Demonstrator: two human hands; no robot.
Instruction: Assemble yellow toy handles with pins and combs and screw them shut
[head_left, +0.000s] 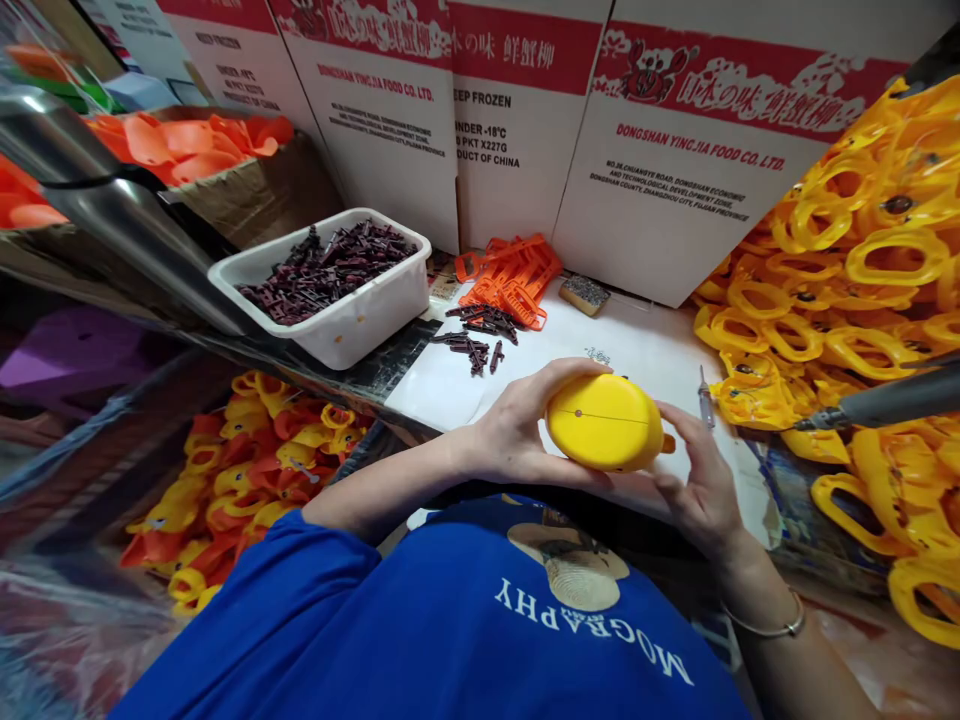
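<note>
The yellow piece (602,422) is held just above the near edge of the worktop (637,335), its seam and a small dark spot turned up. The left hand (517,425) has a firm grip around its 9 o'clock end; the right hand (701,475) curves by the 3 o'clock end, beside an orange-brown nub (668,443) — whether those fingers press on it, one cannot tell. The step in hand seems to be turning or inspecting the piece; any next move appears to call for a steady left grip and a free right hand.

From the piece, orange frames (517,275) lie at 11 o'clock, loose dark parts (469,350) and a white tub (352,320) of similar ones at 10, and a pen-like tool (706,400) at 3.

White cartons (675,190) stand at 12 — red print reads "DONGSHAN YINGJIA FOOD CO. LTD.", with "KEEP FROZEN", "UNDER -18°C", "PRODUCT OF CHINA" and "鲜蟹柳". The blue shirt (450,620), at 6, carries "MOGRAPHY", upside down.
</note>
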